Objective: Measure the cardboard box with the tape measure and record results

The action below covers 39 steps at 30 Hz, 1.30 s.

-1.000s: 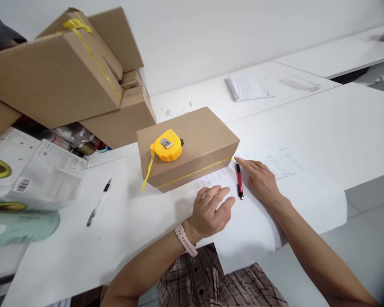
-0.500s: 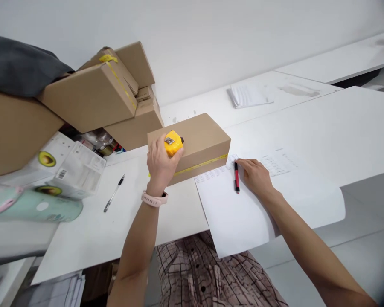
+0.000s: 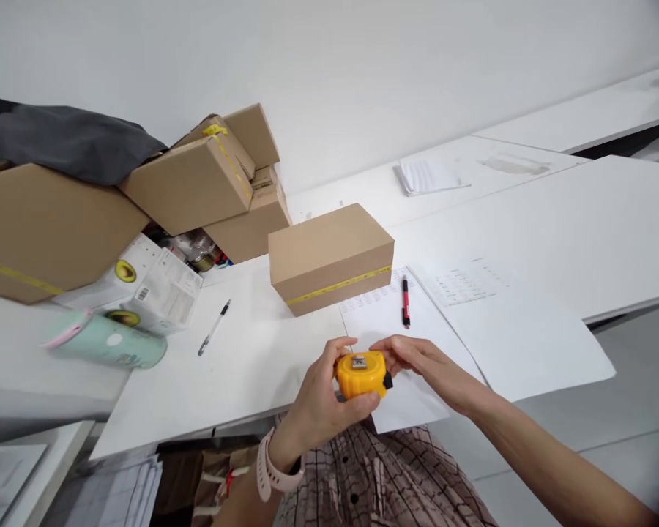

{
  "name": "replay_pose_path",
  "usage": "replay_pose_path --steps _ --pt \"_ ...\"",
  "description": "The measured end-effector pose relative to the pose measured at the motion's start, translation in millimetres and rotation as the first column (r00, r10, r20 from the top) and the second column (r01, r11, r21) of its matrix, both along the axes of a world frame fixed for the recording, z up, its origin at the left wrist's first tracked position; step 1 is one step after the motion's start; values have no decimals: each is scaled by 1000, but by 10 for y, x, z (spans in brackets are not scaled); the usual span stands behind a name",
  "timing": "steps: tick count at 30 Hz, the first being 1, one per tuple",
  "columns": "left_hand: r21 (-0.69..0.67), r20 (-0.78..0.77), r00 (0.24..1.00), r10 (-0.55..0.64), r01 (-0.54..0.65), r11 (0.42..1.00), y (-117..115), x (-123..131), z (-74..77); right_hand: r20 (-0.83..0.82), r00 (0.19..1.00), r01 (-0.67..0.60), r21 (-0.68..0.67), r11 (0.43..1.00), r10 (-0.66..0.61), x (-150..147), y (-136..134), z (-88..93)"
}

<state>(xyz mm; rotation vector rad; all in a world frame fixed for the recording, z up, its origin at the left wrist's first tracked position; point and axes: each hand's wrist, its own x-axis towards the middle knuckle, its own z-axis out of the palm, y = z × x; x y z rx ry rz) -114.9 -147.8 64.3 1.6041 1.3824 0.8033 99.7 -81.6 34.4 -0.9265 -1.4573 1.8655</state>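
A yellow tape measure (image 3: pixel 358 375) is in my left hand (image 3: pixel 326 399), thumb along its near side and fingers round the far side. Its metal belt clip faces up and a black tab shows at its right end. My right hand (image 3: pixel 428 366) is beside it with fingers stretched toward its far edge; whether they touch it I cannot make out. Beyond both hands a closed cardboard box (image 3: pixel 329 252) with a yellow tape strip lies on the white table. A red and black pen (image 3: pixel 405 301) rests on a printed sheet (image 3: pixel 373 311) to the box's right.
More cardboard boxes (image 3: pixel 190 187) are stacked at the left, a dark cloth (image 3: pixel 82 139) over them. White cartons with avocado pictures (image 3: pixel 165 293), a mint-green bottle (image 3: pixel 110 340) and a clear pen (image 3: pixel 214 327) are nearer. Folded papers (image 3: pixel 428 176) lie at the back.
My left hand has brought the tape measure off the box, toward me and to the right. My right hand has left the pen and sheet and come in beside the tape measure.
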Motion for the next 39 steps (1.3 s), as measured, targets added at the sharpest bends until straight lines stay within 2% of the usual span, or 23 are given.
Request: replay_pose_path --steps 3,6,8,10,12,14,17,20,24,27,30,36,39 --pt "-61 82 996 23 -18 998 -85 -107 -109 15 1000 -8 -17 1000 9 29 -76 -71" --pt "-34 152 979 140 -136 990 -87 -335 -63 58 996 64 60 996 -68 199 77 -2" --pt "19 204 942 267 -276 961 -12 -577 77 64 973 213 127 969 -222 372 341 123" --pt "81 256 888 381 -413 907 129 -872 278 -33 898 437 169 883 -438 539 707 282" --pt "145 320 826 464 -527 838 316 -1173 494 -109 825 565 161 809 -555 643 1105 449" --pt "178 352 789 503 -584 792 518 -1436 677 -94 784 621 145 770 -614 653 1460 599" --pt "176 371 759 535 -624 761 789 -1705 826 -39 776 627 146 765 -629 497 1836 743" --pt "150 371 749 548 -631 761 995 -1822 808 23 782 612 160 774 -623 228 2066 748" --pt "121 351 770 533 -602 789 1196 -1811 634 70 771 611 199 766 -633 -114 2267 599" --pt "105 346 796 496 -558 823 1318 -1750 522 88 774 594 243 767 -627 -263 2348 485" --pt "95 356 809 468 -530 843 1419 -1714 482 122 792 552 273 788 -597 -311 2371 432" --pt "61 366 817 446 -499 864 1513 -1737 469 175 887 390 211 897 -427 -276 2344 381" --pt "61 370 815 445 -500 864 1513 -1744 440 207 888 376 183 908 -410 -244 2382 313"
